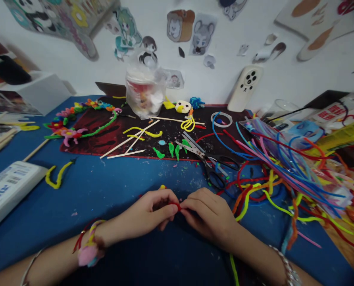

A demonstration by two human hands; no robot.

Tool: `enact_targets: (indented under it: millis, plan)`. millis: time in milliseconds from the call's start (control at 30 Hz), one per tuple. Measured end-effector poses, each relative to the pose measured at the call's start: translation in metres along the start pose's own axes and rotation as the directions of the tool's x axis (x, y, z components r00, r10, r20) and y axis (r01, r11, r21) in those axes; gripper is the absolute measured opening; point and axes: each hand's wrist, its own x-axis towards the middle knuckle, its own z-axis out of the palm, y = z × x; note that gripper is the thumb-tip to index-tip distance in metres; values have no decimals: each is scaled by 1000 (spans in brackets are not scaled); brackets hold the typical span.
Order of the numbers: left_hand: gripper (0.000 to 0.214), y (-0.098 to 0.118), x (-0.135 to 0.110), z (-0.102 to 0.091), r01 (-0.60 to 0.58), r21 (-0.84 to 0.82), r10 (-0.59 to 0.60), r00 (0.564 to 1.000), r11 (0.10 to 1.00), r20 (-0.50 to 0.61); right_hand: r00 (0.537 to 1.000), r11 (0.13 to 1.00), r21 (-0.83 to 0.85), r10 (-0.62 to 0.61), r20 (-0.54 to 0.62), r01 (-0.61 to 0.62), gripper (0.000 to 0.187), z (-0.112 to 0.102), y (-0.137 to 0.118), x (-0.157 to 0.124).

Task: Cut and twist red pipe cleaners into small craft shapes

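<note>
My left hand [145, 212] and my right hand [206, 214] meet above the blue table mat [75, 206], their fingertips pinching a small red fuzzy piece, probably pipe cleaner [177, 206]. Most of it is hidden by my fingers. A tiny yellow tip [162, 186] shows just beyond my left fingers, and I cannot tell whether it joins the red piece. A pile of multicoloured pipe cleaners [287, 178] lies to the right of my right hand, and a green strand [234, 270] runs below that wrist.
Black-handled scissors [209, 163] lie ahead on a dark red mat [90, 145], among wooden sticks and green bits. A pipe-cleaner flower garland [78, 123], a plastic bag over a cup [144, 93] and a white box [10, 190] surround the work area.
</note>
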Motion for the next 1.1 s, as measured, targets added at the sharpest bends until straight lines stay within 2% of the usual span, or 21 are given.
enact_targets:
  millis: [200, 467, 667, 733, 867, 1000, 1100]
  plan:
    - [15, -5, 1, 1, 5, 5, -5, 1000, 1000, -3, 995, 993, -96, -65, 72, 72, 12, -2, -2, -1]
    - [15, -3, -3, 5, 20, 196, -4, 996, 980, -84, 998, 1000, -14, 20, 63, -19, 10, -1, -8, -1]
    - [17, -1, -4, 4, -71, 342, 124, 983, 937, -135, 995, 990, 103, 97, -1, -97, 10, 3, -5, -3]
    - [17, 1, -3, 3, -66, 295, 108, 986, 953, -130, 991, 986, 115, 124, -41, -119, 12, 4, -4, -4]
    - [17, 5, 0, -1, -11, 89, 18, 996, 996, -85, 987, 984, 108, 149, -63, -142, 14, 4, 0, -5]
    - [19, 4, 3, -2, 37, -70, -38, 999, 997, -7, 999, 999, -7, 42, -3, -42, 17, 2, 1, -3]
    - [22, 3, 2, 0, 57, -40, -56, 998, 998, 7, 999, 994, -107, -7, 42, 11, 13, 1, 0, -2]
